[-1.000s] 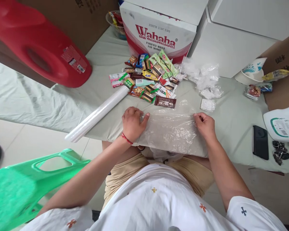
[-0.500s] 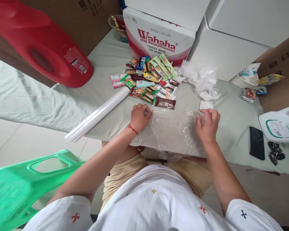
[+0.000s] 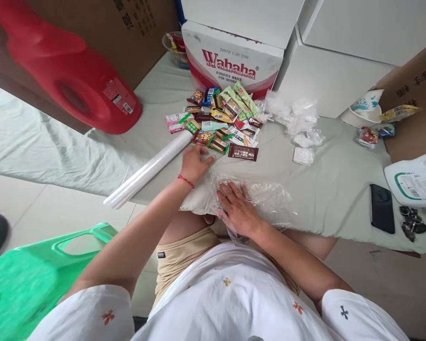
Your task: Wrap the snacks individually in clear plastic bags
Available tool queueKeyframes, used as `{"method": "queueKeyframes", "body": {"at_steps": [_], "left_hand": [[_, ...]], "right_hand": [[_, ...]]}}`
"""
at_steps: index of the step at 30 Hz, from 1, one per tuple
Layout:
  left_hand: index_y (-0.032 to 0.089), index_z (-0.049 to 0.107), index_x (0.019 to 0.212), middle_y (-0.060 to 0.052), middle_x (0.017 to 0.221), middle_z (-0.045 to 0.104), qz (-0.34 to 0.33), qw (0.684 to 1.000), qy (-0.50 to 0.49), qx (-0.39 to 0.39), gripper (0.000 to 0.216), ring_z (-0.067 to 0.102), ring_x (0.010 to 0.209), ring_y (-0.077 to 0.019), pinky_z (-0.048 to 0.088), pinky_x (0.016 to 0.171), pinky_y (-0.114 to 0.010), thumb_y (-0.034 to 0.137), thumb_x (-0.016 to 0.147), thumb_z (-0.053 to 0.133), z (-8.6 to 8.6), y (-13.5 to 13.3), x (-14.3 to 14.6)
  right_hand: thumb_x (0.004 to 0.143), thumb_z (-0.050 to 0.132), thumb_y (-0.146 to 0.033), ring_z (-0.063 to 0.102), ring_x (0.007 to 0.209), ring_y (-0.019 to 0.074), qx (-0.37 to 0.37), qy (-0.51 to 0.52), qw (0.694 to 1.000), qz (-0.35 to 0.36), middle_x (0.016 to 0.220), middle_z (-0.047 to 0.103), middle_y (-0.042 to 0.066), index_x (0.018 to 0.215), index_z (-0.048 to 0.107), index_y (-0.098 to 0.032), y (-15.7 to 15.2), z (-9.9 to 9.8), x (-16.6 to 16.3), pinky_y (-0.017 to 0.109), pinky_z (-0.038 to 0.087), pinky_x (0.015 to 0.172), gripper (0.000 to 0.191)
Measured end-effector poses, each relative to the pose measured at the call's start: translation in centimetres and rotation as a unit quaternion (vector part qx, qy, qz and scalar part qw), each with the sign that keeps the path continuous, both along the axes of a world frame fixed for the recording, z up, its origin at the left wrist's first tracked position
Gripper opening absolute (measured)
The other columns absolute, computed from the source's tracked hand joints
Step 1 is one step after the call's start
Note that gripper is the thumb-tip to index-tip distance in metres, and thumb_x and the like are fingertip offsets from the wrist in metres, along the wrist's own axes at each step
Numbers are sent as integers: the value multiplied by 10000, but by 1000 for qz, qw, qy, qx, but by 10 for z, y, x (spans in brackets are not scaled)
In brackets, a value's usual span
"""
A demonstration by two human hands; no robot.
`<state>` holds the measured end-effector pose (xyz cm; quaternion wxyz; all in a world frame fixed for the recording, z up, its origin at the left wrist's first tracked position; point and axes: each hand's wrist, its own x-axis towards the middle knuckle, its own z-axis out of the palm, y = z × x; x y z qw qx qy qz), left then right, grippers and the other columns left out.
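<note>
A sheet of clear plastic wrap (image 3: 270, 201) lies crumpled at the near edge of the cloth-covered table (image 3: 333, 189). My right hand (image 3: 236, 206) lies flat on its left part, fingers spread, pressing it down. My left hand (image 3: 195, 161) rests just left of the sheet's far corner, fingers curled loosely near the end of a roll of plastic wrap (image 3: 149, 168). A pile of wrapped snack bars (image 3: 222, 118) lies just beyond both hands, a brown bar (image 3: 243, 152) nearest.
A Wahaha carton (image 3: 234, 64) and white boxes (image 3: 333, 57) stand at the back. A red jug (image 3: 74, 76) lies left, small plastic packets (image 3: 301, 125) right of the snacks, then a phone (image 3: 382, 208), keys (image 3: 412, 222) and a white jug (image 3: 413, 180). A green stool (image 3: 28, 279) stands below left.
My right hand has swept from the sheet's right corner to its left part and now lies flat on it. The sheet has bunched up smaller. My left hand shifted slightly left.
</note>
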<state>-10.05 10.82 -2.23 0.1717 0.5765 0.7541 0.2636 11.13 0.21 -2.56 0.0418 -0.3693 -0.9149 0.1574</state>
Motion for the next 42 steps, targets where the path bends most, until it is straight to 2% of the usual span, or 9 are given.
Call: {"method": "queueKeyframes", "body": {"at_steps": [4,8,13,21,25,29,31,35,42], "left_hand": [[202,624,991,-111,1114,652,50,988,45,142,148,577,1159,-301,449,1066,-472,290,874,603,37,-40,7],[236,617,933,-68,929,666,-121,981,-9,153,149,620,966,-239,509,908,-404,307,978,494,64,-94,41],[229,567,946,-72,945,633,-52,992,-24,109,110,605,922,-240,510,831,-388,331,926,602,38,-118,71],[214,580,991,-83,1000,658,48,998,-45,7,169,633,929,-253,517,847,-403,315,865,630,3,-76,55],[213,581,869,-11,788,638,123,987,-105,-26,69,599,734,-189,501,732,-345,195,811,613,0,-58,8],[174,581,1016,-83,1059,606,209,975,-42,62,248,597,964,-233,503,933,-418,180,779,653,22,-71,-3],[206,587,1048,-55,1053,604,183,977,-32,106,210,598,970,-208,507,952,-388,164,846,550,40,-89,18],[231,618,831,-55,939,634,-94,982,-99,127,152,638,880,-196,549,843,-348,148,861,494,54,-112,76],[204,656,974,-123,1099,704,-21,994,-72,75,273,651,1125,-251,513,1044,-442,160,928,391,5,-79,80]], "right_hand": [[1072,418,-449,196,1604,359,4,-5,1000,-3,1716,296,134,1591,435,-167,7,-1,2,653,112,1285,591],[1056,477,-425,206,1600,367,5,10,1000,-6,1693,338,162,1581,450,-162,10,-5,2,649,94,1285,588],[1016,552,-392,116,1611,416,-16,6,1000,-9,1723,256,173,1611,404,-156,11,-4,1,681,73,1272,658],[1022,539,-406,137,1585,494,-20,-14,999,-30,1744,197,144,1623,396,-211,14,6,-7,758,146,1219,647],[1009,568,-423,136,1573,517,-18,-16,999,-43,1758,149,125,1625,393,-230,17,9,-9,781,172,1196,669],[985,618,-404,130,1571,524,-31,-31,997,-57,1762,139,104,1610,414,-291,22,11,-16,827,208,1150,668],[976,633,-392,126,1571,532,-40,-45,996,-60,1763,143,87,1594,438,-322,25,12,-21,850,231,1124,652],[1025,509,-323,101,1586,514,-66,-37,994,-74,1762,154,42,1622,383,-374,28,11,-27,864,241,1121,612],[967,563,-262,83,1584,520,-87,-41,992,-83,1725,270,124,1693,187,-272,33,6,-29,877,184,1129,817]]}}
